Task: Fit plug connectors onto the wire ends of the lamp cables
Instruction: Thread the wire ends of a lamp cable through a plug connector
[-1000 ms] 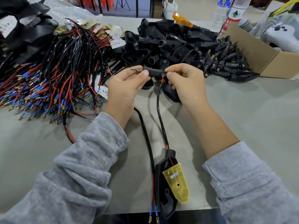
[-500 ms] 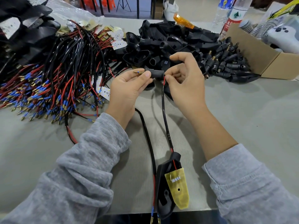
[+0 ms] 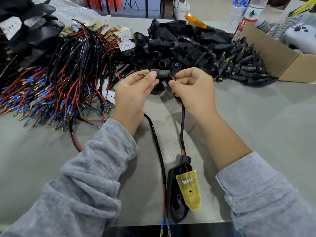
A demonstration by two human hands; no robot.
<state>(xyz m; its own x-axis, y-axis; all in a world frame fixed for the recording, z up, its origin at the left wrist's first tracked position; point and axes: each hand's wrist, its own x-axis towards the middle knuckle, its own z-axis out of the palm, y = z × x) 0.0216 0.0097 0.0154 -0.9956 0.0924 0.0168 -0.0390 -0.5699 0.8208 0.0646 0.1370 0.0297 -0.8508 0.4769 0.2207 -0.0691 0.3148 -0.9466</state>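
Left hand (image 3: pixel 135 89) pinches the black cylindrical plastic plug connector (image 3: pixel 159 72); right hand (image 3: pixel 191 86), fingers spread 0.5 s ago, now curls around the red-and-black cable (image 3: pixel 182 120), brass pin (image 3: pixel 142 74) protruding: nearly seated.

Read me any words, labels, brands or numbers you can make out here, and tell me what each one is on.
Red bottle label: white characters, too blurred to read.
White bottle label: a green tree sign, no readable words.
Blue bottle label: a yellow emblem, text unreadable.
Yellow board and the white boards: no legible print.
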